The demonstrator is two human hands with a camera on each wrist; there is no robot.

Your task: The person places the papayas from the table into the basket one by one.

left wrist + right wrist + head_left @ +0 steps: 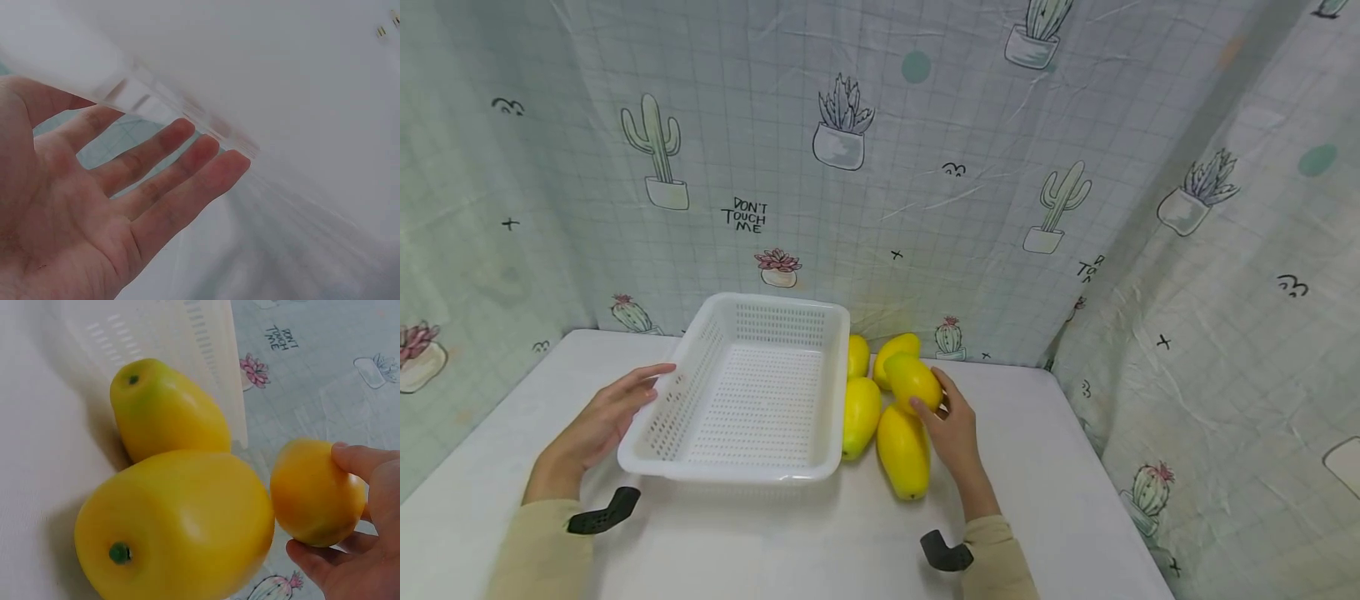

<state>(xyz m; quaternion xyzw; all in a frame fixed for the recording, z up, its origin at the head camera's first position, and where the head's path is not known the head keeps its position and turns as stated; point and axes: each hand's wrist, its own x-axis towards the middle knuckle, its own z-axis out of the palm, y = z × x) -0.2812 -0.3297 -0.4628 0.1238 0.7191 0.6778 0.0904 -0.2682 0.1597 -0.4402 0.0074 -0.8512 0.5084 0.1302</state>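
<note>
My right hand [953, 423] grips a yellow mango [912, 379] with thumb and fingers at its right end. In the right wrist view this held mango [315, 494] appears beside a larger yellow fruit [181, 519] with a green stem stub. Several other mangoes lie right of a white perforated plastic basket [760, 400], one of them [861, 417] right up against its side. At the basket's left wall is my left hand [602, 421], its fingers extended to the rim. Close up, these fingers [181, 200] are straight, their tips at the basket's wall.
The basket stands on a white-covered table [820, 542]. Behind and on both sides hangs a pale curtain [887, 208] printed with cacti. A black wrist mount [604, 512] juts from the left sleeve, another [946, 553] from the right.
</note>
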